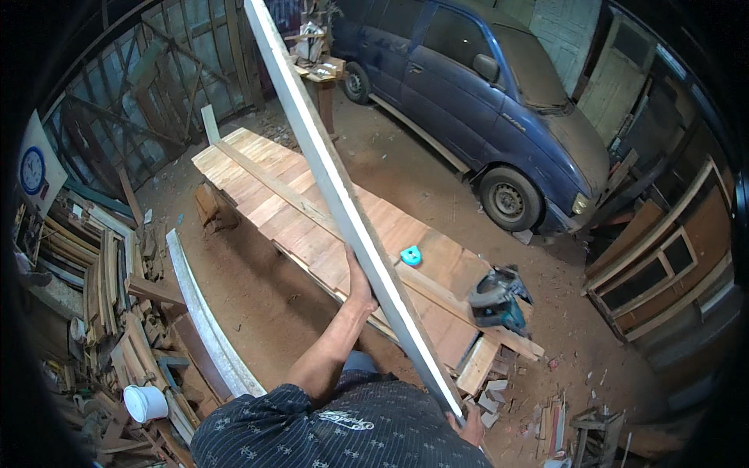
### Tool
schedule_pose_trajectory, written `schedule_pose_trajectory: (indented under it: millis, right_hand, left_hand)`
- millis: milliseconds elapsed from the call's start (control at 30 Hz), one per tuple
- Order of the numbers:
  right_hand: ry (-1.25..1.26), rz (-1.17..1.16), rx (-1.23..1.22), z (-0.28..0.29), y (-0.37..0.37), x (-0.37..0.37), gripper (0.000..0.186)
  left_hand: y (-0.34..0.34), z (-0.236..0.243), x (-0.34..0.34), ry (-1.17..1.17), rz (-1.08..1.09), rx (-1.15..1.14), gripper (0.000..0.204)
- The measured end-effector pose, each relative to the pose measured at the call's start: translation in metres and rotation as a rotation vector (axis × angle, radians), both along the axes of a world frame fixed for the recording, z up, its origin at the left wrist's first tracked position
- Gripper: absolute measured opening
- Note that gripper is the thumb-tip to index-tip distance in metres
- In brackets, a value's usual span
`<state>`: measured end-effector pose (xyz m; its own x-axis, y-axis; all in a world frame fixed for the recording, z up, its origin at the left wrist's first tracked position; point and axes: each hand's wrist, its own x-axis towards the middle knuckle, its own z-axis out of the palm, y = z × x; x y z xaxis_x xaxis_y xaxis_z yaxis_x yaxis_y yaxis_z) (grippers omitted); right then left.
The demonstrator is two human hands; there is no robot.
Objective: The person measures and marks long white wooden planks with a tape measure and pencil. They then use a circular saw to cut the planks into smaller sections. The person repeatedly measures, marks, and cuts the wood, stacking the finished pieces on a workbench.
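A long straight beam [349, 214] with a bright white face and a grey side slants across the view, from the top down to my right side. My left hand [360, 285] is wrapped round it near the middle, the arm stretched forward. Low at the near end, my right hand [470, 427] grips the beam, its forearm mostly hidden. Beneath the beam lies a low platform of pale wooden boards [273, 221]. On it rest a turquoise tape measure [411, 255], just right of the beam, and a dark teal power saw [499, 300] near the right end.
A dusty blue van [445, 101] stands beyond the platform. Left of me are a long pale board [204, 320], stacked timber [101, 273] and a white bucket [146, 403]. Framed wooden panels [659, 269] lean at the right. Offcuts [490, 399] lie by the platform's near right end.
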<state>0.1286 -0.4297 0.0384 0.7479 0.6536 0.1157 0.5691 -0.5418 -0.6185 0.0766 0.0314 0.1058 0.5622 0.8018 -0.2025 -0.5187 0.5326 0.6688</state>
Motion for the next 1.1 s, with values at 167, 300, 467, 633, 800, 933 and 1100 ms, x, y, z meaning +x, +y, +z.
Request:
schedule_pose_trajectory:
  millis: [167,300,467,633,800,933,1100]
  right_hand:
    - [0.392,-0.075,-0.394,-0.001,0.001,0.025,0.07]
    - [0.306,-0.02,-0.634,-0.008,0.034,0.031,0.073]
    - [0.203,0.01,-0.627,0.007,0.093,0.033,0.06]
    - [-0.007,0.167,-0.347,0.044,0.131,0.038,0.047]
    - [-0.041,0.258,-0.486,0.059,0.161,0.08,0.049]
    - [-0.011,0.287,-0.567,0.076,0.191,0.1,0.056]
    - [0.079,0.351,-0.672,0.077,0.225,0.123,0.07]
  left_hand:
    - [0.082,-0.021,-0.033,0.008,0.13,-0.154,0.1]
    - [0.137,-0.068,-0.063,-0.017,0.115,-0.212,0.108]
    - [0.195,-0.127,-0.086,0.098,0.272,-0.292,0.107]
    - [0.226,-0.14,-0.093,0.078,0.408,-0.423,0.112]
    - [0.268,-0.195,-0.103,0.129,0.462,-0.466,0.109]
    - [0.286,-0.195,-0.102,0.084,0.496,-0.438,0.094]
    - [0.275,-0.18,-0.119,0.192,0.518,-0.546,0.086]
